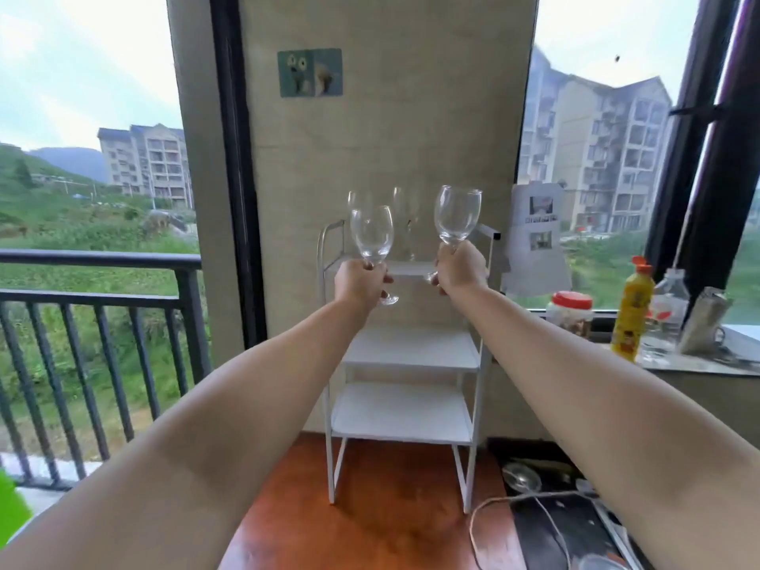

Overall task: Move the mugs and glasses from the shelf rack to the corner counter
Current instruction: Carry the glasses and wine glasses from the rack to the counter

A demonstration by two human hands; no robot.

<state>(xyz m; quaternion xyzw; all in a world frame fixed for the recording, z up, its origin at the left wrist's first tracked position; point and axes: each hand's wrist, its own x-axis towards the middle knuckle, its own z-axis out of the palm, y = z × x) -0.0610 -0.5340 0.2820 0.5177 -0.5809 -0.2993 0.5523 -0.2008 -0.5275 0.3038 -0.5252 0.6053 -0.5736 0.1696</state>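
Left hand (361, 281) is gripping one clear stemmed wine glass (371, 232) by the stem, right hand (459, 268) gripping another (456, 215), mid-frame before the white metal shelf rack (405, 351). Suggest keeping both upright and apart while carrying.

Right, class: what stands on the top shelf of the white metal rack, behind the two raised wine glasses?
On the white metal rack, two more clear stemmed glasses stand. Their feet are partly hidden by the hands.
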